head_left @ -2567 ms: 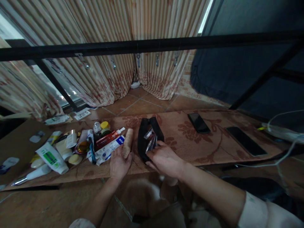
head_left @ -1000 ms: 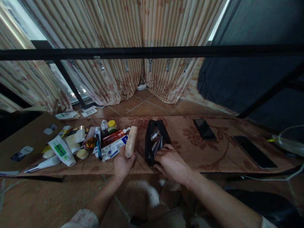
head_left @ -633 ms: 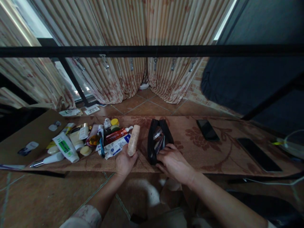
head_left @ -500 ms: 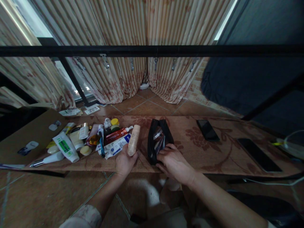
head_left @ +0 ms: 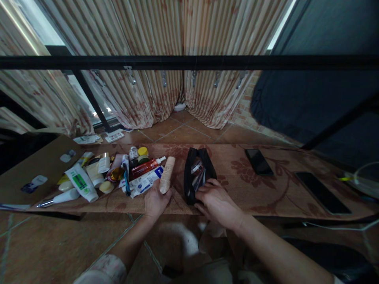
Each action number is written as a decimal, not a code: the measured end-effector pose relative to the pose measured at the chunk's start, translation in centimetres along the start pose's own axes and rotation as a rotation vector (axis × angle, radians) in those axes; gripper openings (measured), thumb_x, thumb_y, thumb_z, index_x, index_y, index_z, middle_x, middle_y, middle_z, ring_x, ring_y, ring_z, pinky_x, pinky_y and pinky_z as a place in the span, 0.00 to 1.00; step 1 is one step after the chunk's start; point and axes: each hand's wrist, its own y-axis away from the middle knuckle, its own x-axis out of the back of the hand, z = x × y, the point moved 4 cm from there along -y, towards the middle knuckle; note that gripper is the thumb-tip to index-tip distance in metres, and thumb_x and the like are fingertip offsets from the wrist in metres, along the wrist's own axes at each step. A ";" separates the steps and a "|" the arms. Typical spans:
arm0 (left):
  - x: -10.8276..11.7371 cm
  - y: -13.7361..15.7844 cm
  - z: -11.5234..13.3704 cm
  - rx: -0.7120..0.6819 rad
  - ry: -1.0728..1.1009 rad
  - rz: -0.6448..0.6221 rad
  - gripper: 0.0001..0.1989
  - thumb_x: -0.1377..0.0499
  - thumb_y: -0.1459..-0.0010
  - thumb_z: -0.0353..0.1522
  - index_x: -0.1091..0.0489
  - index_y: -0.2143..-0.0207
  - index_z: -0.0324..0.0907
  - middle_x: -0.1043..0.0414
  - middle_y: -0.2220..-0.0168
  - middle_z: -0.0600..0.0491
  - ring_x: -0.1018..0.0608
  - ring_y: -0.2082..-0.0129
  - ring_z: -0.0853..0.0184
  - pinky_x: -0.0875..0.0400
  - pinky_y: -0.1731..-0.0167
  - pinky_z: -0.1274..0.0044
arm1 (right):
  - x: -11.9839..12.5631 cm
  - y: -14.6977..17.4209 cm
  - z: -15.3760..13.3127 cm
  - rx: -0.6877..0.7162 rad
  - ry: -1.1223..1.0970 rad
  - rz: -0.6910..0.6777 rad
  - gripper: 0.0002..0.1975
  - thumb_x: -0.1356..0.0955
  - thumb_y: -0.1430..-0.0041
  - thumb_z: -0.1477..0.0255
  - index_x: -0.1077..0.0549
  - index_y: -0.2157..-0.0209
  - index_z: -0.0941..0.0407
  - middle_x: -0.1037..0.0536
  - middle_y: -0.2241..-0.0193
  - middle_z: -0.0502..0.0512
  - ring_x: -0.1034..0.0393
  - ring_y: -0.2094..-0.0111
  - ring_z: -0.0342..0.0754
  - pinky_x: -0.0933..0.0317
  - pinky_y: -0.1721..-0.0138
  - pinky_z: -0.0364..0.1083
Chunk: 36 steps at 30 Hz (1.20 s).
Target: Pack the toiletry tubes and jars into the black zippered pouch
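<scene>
Head view: the counter [head_left: 231,193] is covered with a brown, flower-patterned cloth and runs across the frame from left to right. The left hand [head_left: 156,200] has its grip closed around the lower end of a beige tube [head_left: 167,175]. The tube is tilted, its upper end pointing away from the person and slightly to the right. It is positioned between the group of toiletries on the left and the black pouch [head_left: 188,177] on the right, apart from the pouch. The pouch is open at the top and contains several small items [head_left: 197,173], which are too dark to identify. The right hand [head_left: 217,201] has its grip narrow, fingers curled over the near right edge of the pouch; whether the fingertips also hold an item inside cannot be determined. Just left of the beige tube are a blue-and-white tube [head_left: 146,183] and, behind it, a red spray bottle [head_left: 145,168]. A jar with a yellow lid [head_left: 143,151] is located behind the spray bottle. Further left, a white tube with a green label [head_left: 82,182] lies tilted near a cardboard box [head_left: 49,163]. Two phones [head_left: 259,161] lie flat to the right of the pouch, well apart from it. A black rail [head_left: 189,62] crosses in front of the striped curtains [head_left: 148,35].
</scene>
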 end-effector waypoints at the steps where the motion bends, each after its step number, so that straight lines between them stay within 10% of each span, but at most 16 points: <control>1: 0.0 0.0 0.0 -0.001 -0.004 -0.005 0.22 0.45 0.46 0.44 0.38 0.52 0.44 0.25 0.67 0.51 0.22 0.68 0.60 0.34 0.70 0.74 | 0.0 0.0 0.0 0.000 -0.001 0.001 0.05 0.33 0.45 0.70 0.26 0.69 0.56 0.23 0.66 0.55 0.33 0.59 0.50 0.53 0.50 0.49; 36: -0.3 -0.1 -0.2 -0.004 -0.024 -0.014 0.22 0.46 0.46 0.45 0.38 0.52 0.44 0.25 0.67 0.52 0.22 0.67 0.59 0.35 0.70 0.74 | -0.2 0.1 0.0 0.010 0.018 0.015 0.05 0.33 0.45 0.69 0.26 0.69 0.56 0.23 0.66 0.54 0.33 0.59 0.49 0.54 0.51 0.49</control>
